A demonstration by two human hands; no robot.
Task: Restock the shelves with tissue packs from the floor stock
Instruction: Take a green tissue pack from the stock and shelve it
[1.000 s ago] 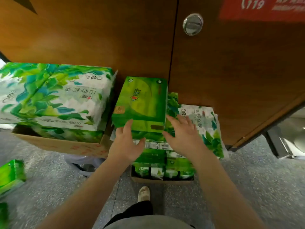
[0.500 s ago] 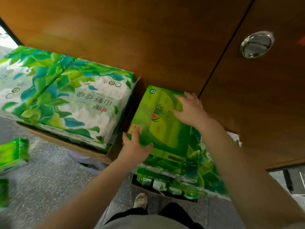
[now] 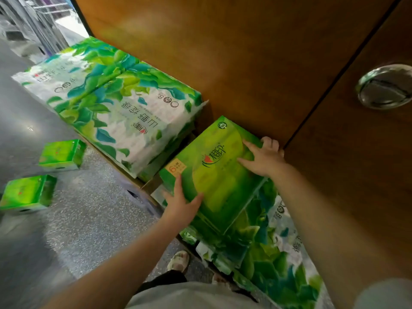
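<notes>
A bright green tissue pack (image 3: pixel 214 172) lies on top of a leaf-printed bundle (image 3: pixel 265 246) against the wooden cabinet. My left hand (image 3: pixel 181 202) grips its near left corner, thumb on top. My right hand (image 3: pixel 264 158) holds its far right edge, fingers curled over the edge by the cabinet. Two more green tissue packs, one (image 3: pixel 62 155) and another (image 3: pixel 27 194), lie on the floor at the left.
A large leaf-printed tissue bundle (image 3: pixel 116 103) sits on a cardboard box (image 3: pixel 138 195) to the left. Wooden cabinet doors (image 3: pixel 256 52) with a round metal pull (image 3: pixel 385 86) rise behind. Speckled grey floor (image 3: pixel 73 224) spreads left; my shoe (image 3: pixel 179 260) shows below.
The view has swung left and down. My right hand stays at the pack's far right edge and my left at its near corner. A second floor pack has come fully into view.
</notes>
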